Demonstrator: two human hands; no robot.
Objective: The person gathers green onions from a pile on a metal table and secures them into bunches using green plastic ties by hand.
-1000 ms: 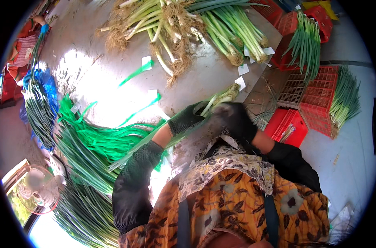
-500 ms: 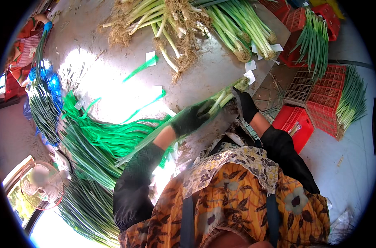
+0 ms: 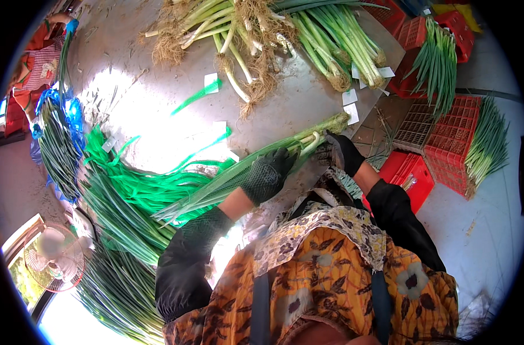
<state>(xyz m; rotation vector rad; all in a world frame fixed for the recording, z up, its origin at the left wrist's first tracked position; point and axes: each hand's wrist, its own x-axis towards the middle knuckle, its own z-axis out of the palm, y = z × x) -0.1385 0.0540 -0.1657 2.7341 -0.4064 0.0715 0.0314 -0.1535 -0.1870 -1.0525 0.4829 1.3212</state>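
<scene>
My left hand, in a black glove, is closed round a bundle of green onions inside a pale green mesh sleeve that runs diagonally over the steel table. My right hand, also gloved, has its fingers curled at the bundle's lower edge near the root end; its fingertips are partly hidden. Loose green mesh sleeves lie below and left, on more onions. Small white tags lie just above the bundle. Untrimmed onions with roots and cleaner bunches are piled at the top.
A person at the left works by blue plastic with dark-green onions. A fan stands at lower left. Red crates with onion bunches and an open red box sit on the floor at right, past the table's edge.
My left hand has moved right along the bundle, with its fingers now on the mesh. My right hand has shifted rightward from across the bundle to its lower edge, uncovering the stems.
</scene>
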